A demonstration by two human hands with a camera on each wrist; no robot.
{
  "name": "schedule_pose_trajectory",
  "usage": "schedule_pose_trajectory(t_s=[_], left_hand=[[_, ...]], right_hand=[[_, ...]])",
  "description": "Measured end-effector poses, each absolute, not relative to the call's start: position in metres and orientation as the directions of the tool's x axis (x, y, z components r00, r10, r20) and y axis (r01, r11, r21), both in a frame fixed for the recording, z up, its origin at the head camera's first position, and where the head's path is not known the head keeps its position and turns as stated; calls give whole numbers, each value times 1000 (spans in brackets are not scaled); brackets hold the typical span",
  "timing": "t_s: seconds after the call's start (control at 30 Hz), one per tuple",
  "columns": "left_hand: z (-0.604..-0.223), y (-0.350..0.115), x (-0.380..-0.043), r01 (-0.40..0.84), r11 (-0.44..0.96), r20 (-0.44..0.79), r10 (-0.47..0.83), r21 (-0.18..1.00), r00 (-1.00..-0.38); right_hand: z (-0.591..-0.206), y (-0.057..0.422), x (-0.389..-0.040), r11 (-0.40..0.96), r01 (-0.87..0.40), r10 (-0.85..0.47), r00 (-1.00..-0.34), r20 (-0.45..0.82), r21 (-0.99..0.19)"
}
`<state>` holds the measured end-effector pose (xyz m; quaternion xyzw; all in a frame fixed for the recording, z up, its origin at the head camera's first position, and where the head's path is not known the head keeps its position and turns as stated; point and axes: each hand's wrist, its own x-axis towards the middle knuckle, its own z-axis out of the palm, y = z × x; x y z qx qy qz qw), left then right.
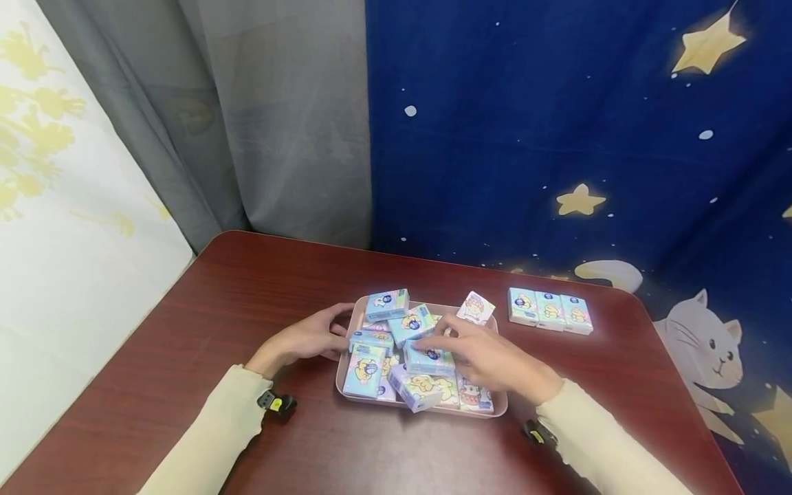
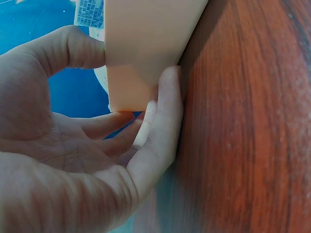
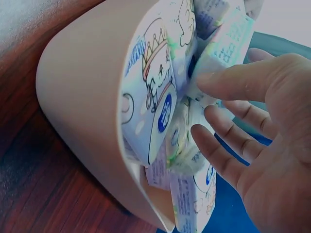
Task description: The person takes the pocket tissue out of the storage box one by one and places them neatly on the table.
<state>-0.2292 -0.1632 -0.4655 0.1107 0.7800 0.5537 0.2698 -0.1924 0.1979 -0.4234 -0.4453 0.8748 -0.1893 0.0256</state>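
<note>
Hands: two, bare, well apart. Left hand (image 1: 306, 337): fingers and thumb bent about the end wall of a pale-pink, round-cornered tray (image 2: 146, 48), seemingly steadying it. Right hand (image 1: 489, 354): over the heap, touching a light-blue, box-shaped packet (image 1: 427, 364) printed with a cartoon; whether it is pinched or merely touched cannot be told. Tray contents: a loose heap of small cartoon-printed packets, including the light-blue one; also a lilac, box-shaped packet (image 1: 417, 392) tilted across the near rim, and a white packet (image 1: 475, 307) with a pink cartoon, propped by the far right corner. Step in hand, as judged: taking one packet from the heap. Next move would call for a sure finger-and-thumb hold on the light-blue one and a straight lift, sparing its neighbours. Support: reddish-brown, wood-grain tabletop (image 1: 346, 454). Beyond the tray, to its right: row of three pale-blue packets (image 1: 549, 311), side by side, touching. Backdrop: plain grey curtain (image 1: 291, 124), left; deep-blue, star-printed curtain (image 1: 470, 172), right.
</note>
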Motion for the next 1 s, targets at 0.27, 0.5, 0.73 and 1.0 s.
schedule_pose_trajectory(t_s=[0.27,0.5,0.73,1.0], left_hand=[[-466,-162,-231,-135,338,-295,482,931,-825],[-466,-161,-230,-129,338,-290,485,932,-825],[-466,-161,-231,-134,338,-294,484,932,-824],[-467,-164,-230,-132,346,-295,477,929,-828]], right_hand=[[-424,189,-193,586,-749,-783,-622,22,-309],[-426,184,-198,572,-785,-809,-588,-5,-238],[-427,184,-200,610,-759,-785,-618,-44,-229],[-419,187,-200,643,-724,-760,-644,-90,-250]])
